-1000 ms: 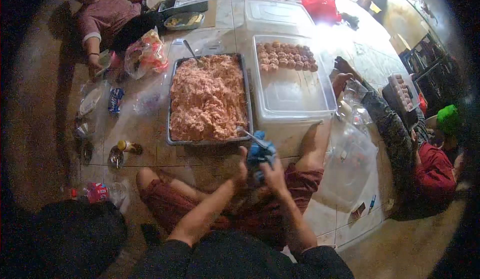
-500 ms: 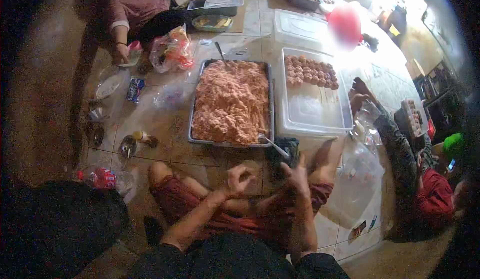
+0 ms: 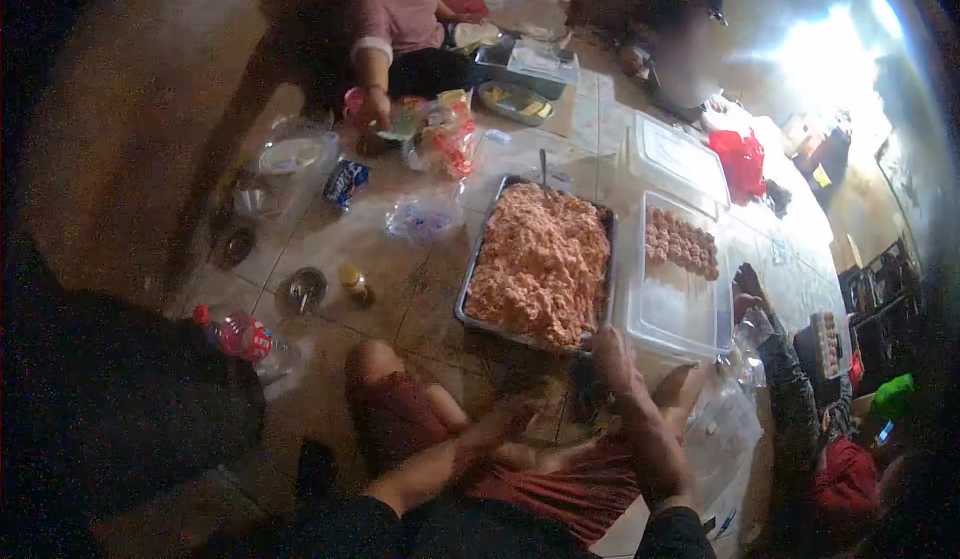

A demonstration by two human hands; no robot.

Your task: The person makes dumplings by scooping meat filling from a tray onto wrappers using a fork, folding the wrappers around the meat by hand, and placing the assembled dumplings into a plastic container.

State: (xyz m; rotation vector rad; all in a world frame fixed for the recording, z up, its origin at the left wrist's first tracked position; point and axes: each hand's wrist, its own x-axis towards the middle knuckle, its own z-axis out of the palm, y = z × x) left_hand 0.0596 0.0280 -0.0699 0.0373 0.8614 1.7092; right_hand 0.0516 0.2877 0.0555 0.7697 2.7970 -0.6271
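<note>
A large dark tray (image 3: 463,309) heaped with pinkish minced meat mix (image 3: 545,259) lies on the tiled floor in front of me. My right hand (image 3: 618,364) is raised at its near right corner; it hides the spoon seen there earlier, and its finger positions are unclear. Lower down, my left hand (image 3: 505,419) hovers over my lap near my knee, smeared by motion. A second spoon (image 3: 544,167) sticks up from the far edge of the meat. To the right, a clear plastic box (image 3: 680,314) holds rows of meatballs (image 3: 680,244) in its far half.
A co-worker (image 3: 405,19) sits at the back left, reaching toward plastic bags (image 3: 450,144). A lid (image 3: 680,164) lies behind the box. A red-capped bottle (image 3: 240,335), an ashtray (image 3: 303,289) and a small jar (image 3: 353,281) stand at left. Another person (image 3: 845,484) sits at right.
The view has swung left and up, shifting everything right and down. My right hand has moved to the tray's near right corner, over the spoon's place; my left hand has lost its curled shape to blur.
</note>
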